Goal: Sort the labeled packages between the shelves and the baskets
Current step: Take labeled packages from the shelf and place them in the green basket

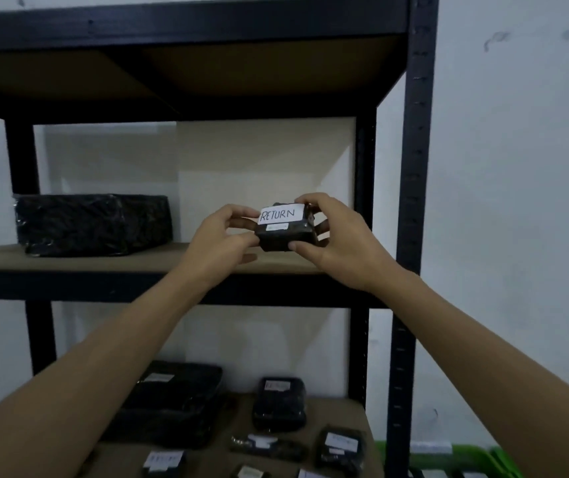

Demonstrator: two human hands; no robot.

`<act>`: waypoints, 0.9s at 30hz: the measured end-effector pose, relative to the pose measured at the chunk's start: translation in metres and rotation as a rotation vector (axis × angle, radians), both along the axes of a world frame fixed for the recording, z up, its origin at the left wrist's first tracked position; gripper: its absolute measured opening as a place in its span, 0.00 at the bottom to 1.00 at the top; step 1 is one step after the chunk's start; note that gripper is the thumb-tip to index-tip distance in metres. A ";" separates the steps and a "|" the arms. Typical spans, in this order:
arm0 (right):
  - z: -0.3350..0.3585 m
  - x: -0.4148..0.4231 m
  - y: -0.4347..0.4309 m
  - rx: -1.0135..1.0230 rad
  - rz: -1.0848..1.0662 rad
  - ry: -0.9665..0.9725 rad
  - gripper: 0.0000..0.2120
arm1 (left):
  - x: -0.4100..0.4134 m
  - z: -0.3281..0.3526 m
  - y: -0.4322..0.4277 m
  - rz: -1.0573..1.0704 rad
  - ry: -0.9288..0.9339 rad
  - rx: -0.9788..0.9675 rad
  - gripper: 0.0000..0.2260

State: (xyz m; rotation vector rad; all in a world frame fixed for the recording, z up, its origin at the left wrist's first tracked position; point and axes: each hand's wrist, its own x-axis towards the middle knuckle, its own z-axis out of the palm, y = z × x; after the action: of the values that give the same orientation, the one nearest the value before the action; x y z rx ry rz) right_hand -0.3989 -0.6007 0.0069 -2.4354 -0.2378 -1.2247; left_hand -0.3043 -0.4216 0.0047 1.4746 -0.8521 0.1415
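Over the right end of the middle shelf [131, 261]: small black package [284, 239], white label [277, 214] reading RETURN turned toward the camera. Gripped from both sides. Left hand [217, 241] pinching the left edge between thumb and fingertips; right hand [340, 241] wrapped round the right side, thumb at the near lower corner, fingers curled over the top and back. Resting on the board or held just above it: cannot tell.

Far left on the same shelf, well apart: large black wrapped parcel [93, 224], no label showing. Below, on the lower shelf [348, 417]: several small black packs [278, 403] with white labels, writing too blurred to read. Low right, beyond the dark post [414, 201]: green baskets [465, 458], only the rims in view.

Step in hand, by judgement: reading the label to settle the destination. Likely next: carrying the package to whichever place takes returns, shelf or basket not told by this view. Calls for a firm two-sided grip on the slick wrap, a path clear of the post if bound down and right, and a look at the target before letting go.
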 end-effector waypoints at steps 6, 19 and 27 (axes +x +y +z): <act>-0.034 -0.085 0.025 0.000 -0.001 -0.002 0.31 | -0.087 -0.031 0.029 -0.058 -0.038 0.062 0.14; -0.133 -0.257 -0.016 0.143 -0.216 0.228 0.27 | -0.217 -0.141 -0.035 -0.282 0.022 0.200 0.16; -0.209 -0.295 -0.094 0.323 -0.365 0.296 0.26 | -0.257 -0.207 -0.127 -0.413 0.134 0.290 0.18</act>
State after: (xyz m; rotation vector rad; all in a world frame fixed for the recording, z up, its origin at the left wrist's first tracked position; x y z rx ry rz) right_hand -0.6936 -0.6950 -0.2023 -2.3873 0.4710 -0.9272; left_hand -0.5616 -0.5485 -0.2028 1.5203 -1.0798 -0.3995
